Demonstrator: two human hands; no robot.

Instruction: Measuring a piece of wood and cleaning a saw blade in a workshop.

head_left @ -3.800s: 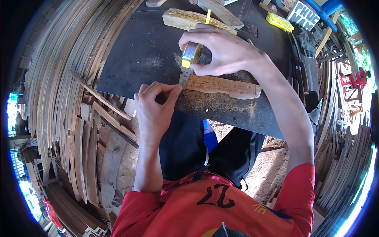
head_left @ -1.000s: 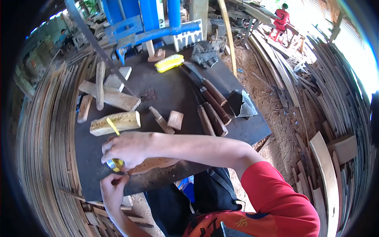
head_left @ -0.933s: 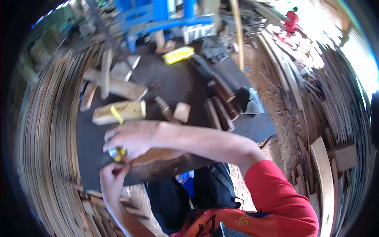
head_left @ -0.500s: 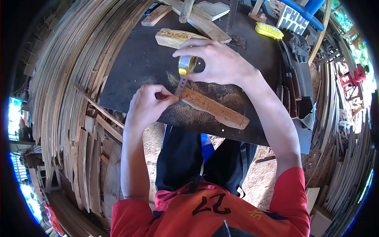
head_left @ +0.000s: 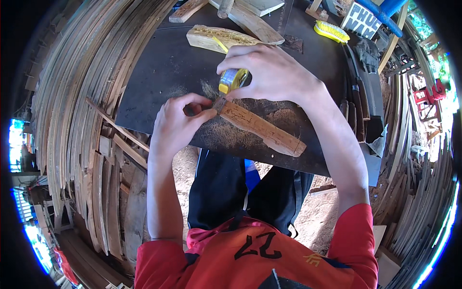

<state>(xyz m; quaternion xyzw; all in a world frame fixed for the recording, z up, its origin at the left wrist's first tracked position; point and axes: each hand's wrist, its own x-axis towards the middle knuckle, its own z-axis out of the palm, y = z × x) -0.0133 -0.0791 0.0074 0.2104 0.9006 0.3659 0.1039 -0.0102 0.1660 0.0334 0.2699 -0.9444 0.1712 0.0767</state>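
Note:
A flat piece of wood [head_left: 262, 127] lies on the dark worktable [head_left: 159, 72], amid sawdust. My left hand [head_left: 178, 123] pinches the end of a tape's blade against the wood's left end. My right hand [head_left: 272, 74] holds a yellow tape measure [head_left: 232, 79] just above that same end. Only a short length of tape shows between the two hands.
A pale carved wood block [head_left: 219, 38] with a yellow pencil on it lies behind the hands. Planks [head_left: 250, 19], a yellow brush [head_left: 331, 31] and dark-handled tools [head_left: 356, 103] lie at the back and right. Stacked bent wooden strips [head_left: 72, 111] ring the table.
Over the last second the view swung from the far end of the table back down to the hands. The piece of wood now lies more slanted, and the tape measure sits closer to its left end.

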